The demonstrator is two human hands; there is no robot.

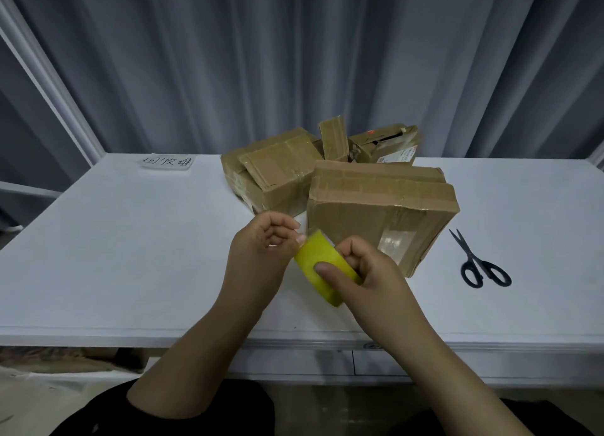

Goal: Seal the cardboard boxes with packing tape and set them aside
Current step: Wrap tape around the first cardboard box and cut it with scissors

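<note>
Handwritten characters "回收堆" stand on a paper sheet (167,163) at the far left of the tabletop (98,256). The shipping label (397,156) on the rear cardboard box (385,139) is illegible

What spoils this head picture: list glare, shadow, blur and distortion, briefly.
Head view: wide-angle stretch slants the white post and curtain folds outward; head view: light is dim and even, shadows faint; head view: glare sits on the clear tape patch on the nearest box; head view: tape roll and scissors look sharp.
</note>
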